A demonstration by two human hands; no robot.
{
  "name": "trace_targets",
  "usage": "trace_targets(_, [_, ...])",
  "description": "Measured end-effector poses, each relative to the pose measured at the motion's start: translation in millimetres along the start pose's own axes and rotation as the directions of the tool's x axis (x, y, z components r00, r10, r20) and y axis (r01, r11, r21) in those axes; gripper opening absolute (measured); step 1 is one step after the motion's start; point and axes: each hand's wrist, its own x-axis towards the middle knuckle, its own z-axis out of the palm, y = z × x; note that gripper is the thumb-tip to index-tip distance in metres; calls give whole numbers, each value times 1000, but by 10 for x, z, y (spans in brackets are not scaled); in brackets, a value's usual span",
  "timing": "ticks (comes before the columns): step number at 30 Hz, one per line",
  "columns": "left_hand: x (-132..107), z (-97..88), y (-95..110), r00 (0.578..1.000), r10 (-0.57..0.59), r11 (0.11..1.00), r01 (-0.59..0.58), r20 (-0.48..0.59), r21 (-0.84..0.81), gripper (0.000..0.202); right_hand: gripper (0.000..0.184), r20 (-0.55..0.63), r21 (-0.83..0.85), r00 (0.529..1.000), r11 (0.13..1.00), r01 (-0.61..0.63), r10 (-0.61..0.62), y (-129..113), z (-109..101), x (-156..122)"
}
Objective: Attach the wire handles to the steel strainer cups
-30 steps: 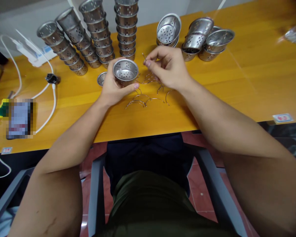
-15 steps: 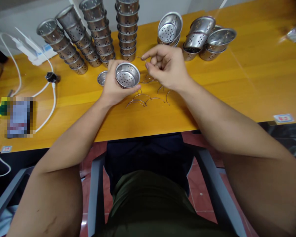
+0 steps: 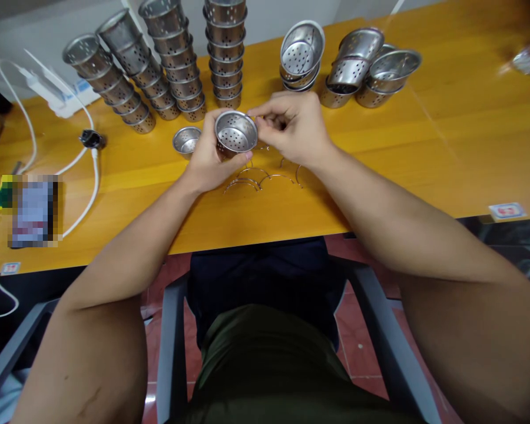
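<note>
A perforated metal cup [image 3: 236, 132] is tilted toward me, its round mouth facing up. My left hand [image 3: 212, 153] wraps around its left side and underside, thumb along the front. At the right edge of the rim, my right hand [image 3: 291, 126] pinches with thumb and forefinger; the thin curved wire in that pinch is mostly hidden by the fingers. Several loose curved wires [image 3: 254, 171] lie on the table just below both hands. Another small perforated cup [image 3: 186, 140] stands beside my left hand.
Tall nested cup stacks [image 3: 225, 53] line the back left. More cups [image 3: 302, 53] stand piled at the back right, some tilted [image 3: 393, 73]. On the left are a white power strip [image 3: 62, 94], cables, a black plug [image 3: 92, 139] and a blurred-out phone-like object [image 3: 34, 212].
My right hand has moved slightly down and left, bringing its fingertips to the cup's rim. The cup in my left hand has shifted a little to the right.
</note>
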Motion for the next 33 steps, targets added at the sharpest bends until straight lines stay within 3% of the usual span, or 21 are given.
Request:
trace_targets(5, [-5,42,49,999,42,999,-42,7,-15,110,10,-4,-73,1000,997,9,-9,-66,11,-30])
trace_targets(11, [3,50,126,1000,-6,999,5,11,32,104,9,-51,-48,999,999,5,-7,-3,90,-29])
trace_targets(17, [3,21,76,996,75,996,-77,43,49,106,16,-58,-52,998,998,-43,40,-29,105,-40])
trace_targets(21, [-22,14,48,993,101,993,-104,62,48,108,4,-64,-74,997,996,-53,49,-43,108,-33])
trace_targets(25, [-24,11,116,993,102,992,-106,58,72,105,22,-104,-75,994,996,-38,30,-46,140,-35])
trace_targets(30, [14,30,277,994,103,988,-106,27,116,128,18,-84,-56,993,995,-85,80,-178,198,-71])
trace_targets(33, [18,39,339,995,99,986,-100,11,136,120,12,-12,-64,988,986,-155,154,-340,194,-73])
